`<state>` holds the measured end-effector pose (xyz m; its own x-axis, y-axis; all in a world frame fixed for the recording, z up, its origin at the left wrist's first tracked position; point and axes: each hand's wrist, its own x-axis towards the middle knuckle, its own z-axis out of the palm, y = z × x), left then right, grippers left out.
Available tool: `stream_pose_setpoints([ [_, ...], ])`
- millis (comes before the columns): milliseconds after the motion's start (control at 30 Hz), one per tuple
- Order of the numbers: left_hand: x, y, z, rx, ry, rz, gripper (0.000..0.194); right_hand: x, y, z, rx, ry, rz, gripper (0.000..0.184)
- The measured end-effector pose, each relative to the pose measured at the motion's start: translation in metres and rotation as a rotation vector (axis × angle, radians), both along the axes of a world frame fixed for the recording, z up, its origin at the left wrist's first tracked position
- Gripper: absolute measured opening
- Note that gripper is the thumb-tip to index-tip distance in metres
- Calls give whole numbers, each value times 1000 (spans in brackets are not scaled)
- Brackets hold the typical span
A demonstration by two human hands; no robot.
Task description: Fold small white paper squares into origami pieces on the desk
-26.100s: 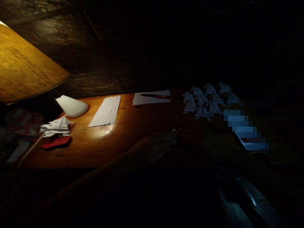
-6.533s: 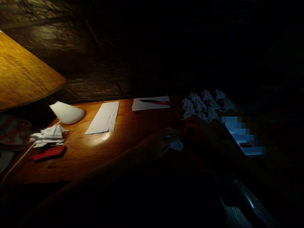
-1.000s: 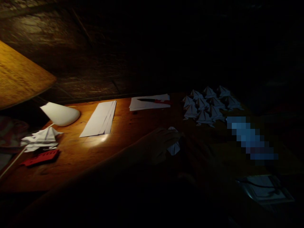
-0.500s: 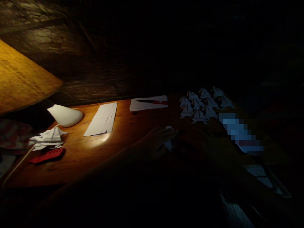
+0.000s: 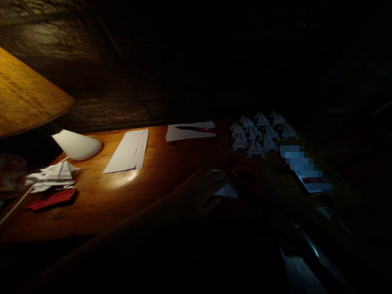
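Observation:
A small folded piece of white paper [image 5: 227, 191] lies on the wooden table between my hands. My left hand [image 5: 200, 188] reaches in from the left, its fingers over the paper's left side, holding it. At the right edge of the paper, in deep shadow, is my right hand [image 5: 252, 177]; its fingers are bent at the paper, but their grip is hard to make out. Beyond it stand several folded paper figures [image 5: 255, 148], grouped close together.
A stack of white paper strips [image 5: 128, 151] lies at left. Behind are more sheets [image 5: 177, 132] with a red-handled knife [image 5: 199, 129] on top. A lamp [image 5: 79, 145], crumpled paper [image 5: 55, 175] and a red object [image 5: 53, 199] are far left. A blurred-out bright device [image 5: 312, 185] lies right.
The folded paper is turned and shows wider and flatter. My right hand has come in to its right edge, while my left hand has shifted slightly. The view has moved a little.

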<state>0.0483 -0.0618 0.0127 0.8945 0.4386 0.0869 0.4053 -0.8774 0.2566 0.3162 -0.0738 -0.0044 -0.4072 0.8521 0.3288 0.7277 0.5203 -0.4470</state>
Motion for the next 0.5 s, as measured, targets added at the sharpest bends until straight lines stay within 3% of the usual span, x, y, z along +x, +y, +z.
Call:
stream_pose_setpoints([
  [367,-1,4,-3,7,-51,-4,52,-1,16,15,-172,41,-9,10],
  [500,15,5,0,-47,-89,141,26,-1,24,17,-217,-47,-23,12],
])
